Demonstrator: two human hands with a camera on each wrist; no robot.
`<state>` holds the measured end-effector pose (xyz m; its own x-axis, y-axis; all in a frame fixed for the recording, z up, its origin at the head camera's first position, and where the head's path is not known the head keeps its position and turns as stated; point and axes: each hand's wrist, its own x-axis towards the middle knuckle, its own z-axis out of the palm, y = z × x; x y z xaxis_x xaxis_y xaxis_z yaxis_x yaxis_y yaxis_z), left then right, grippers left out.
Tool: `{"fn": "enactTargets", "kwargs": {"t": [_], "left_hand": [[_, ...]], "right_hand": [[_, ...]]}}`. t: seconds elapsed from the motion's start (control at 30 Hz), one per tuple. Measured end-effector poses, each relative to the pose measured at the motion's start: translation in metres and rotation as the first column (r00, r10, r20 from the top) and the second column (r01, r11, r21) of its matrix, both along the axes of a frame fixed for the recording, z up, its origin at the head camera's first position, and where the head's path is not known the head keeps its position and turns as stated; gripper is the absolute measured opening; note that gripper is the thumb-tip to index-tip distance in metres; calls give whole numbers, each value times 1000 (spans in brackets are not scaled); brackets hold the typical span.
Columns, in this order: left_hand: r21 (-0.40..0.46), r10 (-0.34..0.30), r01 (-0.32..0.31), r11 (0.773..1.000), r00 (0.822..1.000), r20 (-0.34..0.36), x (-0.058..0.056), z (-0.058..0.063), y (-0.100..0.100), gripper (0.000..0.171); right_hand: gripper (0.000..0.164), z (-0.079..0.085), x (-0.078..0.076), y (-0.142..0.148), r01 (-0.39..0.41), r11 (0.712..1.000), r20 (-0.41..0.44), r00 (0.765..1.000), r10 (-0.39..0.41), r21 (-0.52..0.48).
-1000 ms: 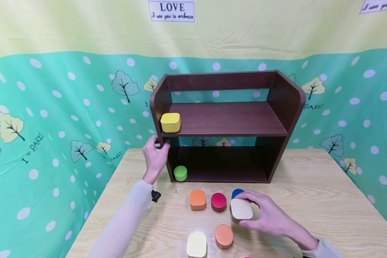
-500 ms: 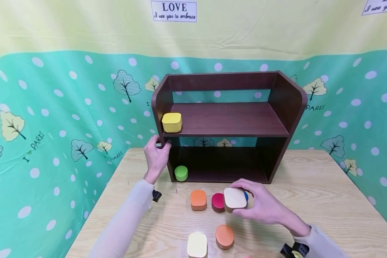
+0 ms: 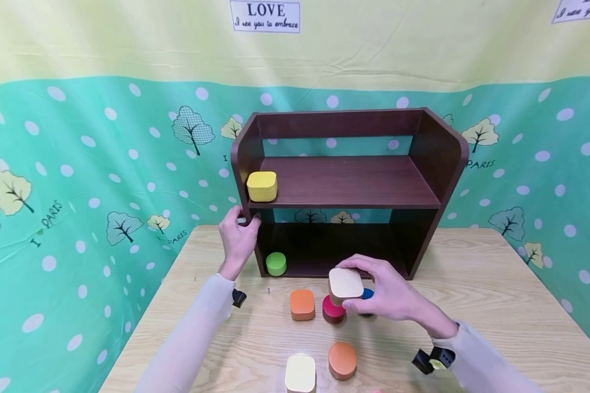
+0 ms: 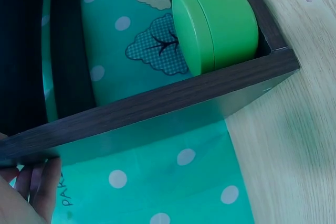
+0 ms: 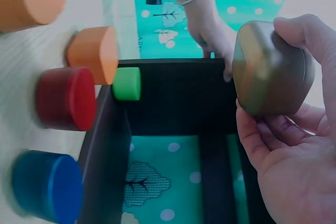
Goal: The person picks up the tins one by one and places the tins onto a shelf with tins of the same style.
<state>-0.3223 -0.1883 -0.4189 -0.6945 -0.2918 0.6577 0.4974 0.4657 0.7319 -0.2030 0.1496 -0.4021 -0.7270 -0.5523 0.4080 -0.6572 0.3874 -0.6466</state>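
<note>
My right hand [image 3: 385, 289] pinches a beige rounded-square box [image 3: 345, 283] between thumb and fingers, raised above the table in front of the shelf. In the right wrist view the same box [image 5: 273, 69] looks brownish gold. My left hand [image 3: 238, 240] grips the left side panel of the dark brown two-tier shelf [image 3: 344, 204], its thumb at the panel's front edge. A yellow rounded-square box [image 3: 262, 186] sits at the left end of the upper tier. Below it, a round green box [image 3: 276, 264] stands in the lower tier's left corner, also plain in the left wrist view.
On the table before the shelf stand an orange square box [image 3: 302, 304], a round red box [image 3: 332, 311] and a round blue box [image 3: 367, 295], partly hidden by my right hand. Nearer me are a round orange-brown box [image 3: 342, 361] and a cream square box [image 3: 300, 374].
My right hand has lifted the beige box and carried it left and forward, from beside the blue box to above the red one. The left hand keeps its grip on the shelf.
</note>
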Motion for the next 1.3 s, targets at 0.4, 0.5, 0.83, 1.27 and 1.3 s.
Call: {"fn": "enactTargets", "kwargs": {"t": [0.4, 0.5, 0.83, 1.27, 1.3], "left_hand": [[-1, 19, -19, 1000, 999, -40, 1, 0, 2, 11], [7, 19, -19, 1000, 999, -39, 2, 0, 2, 11], [10, 13, -13, 1000, 1000, -28, 0, -1, 2, 11], [3, 21, -20, 1000, 999, -39, 2, -1, 2, 10], [4, 23, -23, 1000, 999, -37, 2, -1, 2, 11]], "right_hand": [[57, 30, -19, -14, -22, 1000, 43, 999, 21, 18], [59, 36, -21, -17, -16, 1000, 38, 999, 15, 26], [60, 55, -38, -25, -6, 999, 16, 1000, 5, 40], [55, 88, -66, -42, -1, 1000, 18, 1000, 1, -11], [55, 90, -68, -43, 0, 1000, 18, 1000, 0, -18]]}}
